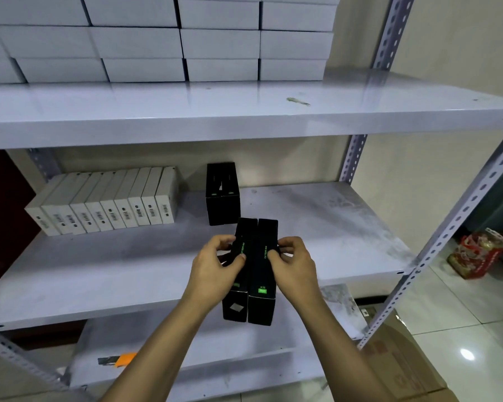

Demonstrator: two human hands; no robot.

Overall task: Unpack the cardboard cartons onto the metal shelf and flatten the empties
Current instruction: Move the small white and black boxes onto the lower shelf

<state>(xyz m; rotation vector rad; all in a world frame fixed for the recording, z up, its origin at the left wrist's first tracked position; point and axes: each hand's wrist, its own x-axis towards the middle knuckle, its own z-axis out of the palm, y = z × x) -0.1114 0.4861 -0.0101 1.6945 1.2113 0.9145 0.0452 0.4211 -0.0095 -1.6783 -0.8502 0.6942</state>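
On my feed the metal shelf [99, 271] fills the view, grey with slotted uprights, and its middle board runs beneath and beyond the grip. The stacked white boxes [146, 42] sit in tiers on the upper board, well above both hands. A cardboard carton [401, 369], brown, stands on the floor below and to the right of the grip, cut off by the frame edge; I cannot tell whether it is open. The row of white boxes [108, 204] stands on edge on the middle board, beyond the grip and to its left. The standing black boxes [222, 198] are upright side by side, just beyond the grip and apart from it. The held black boxes [257, 274] — two long packs with green print, pressed side by side — project past the board's front edge towards me. My left hand [212, 271] curls fingers and thumb round the left pack; my right hand [295, 265] pinches the right pack's outer side. A red bag [476, 253] lies on the floor well to the right of the grip. An orange-handled knife [122, 358] rests on the lowest board, below the grip and to its left.
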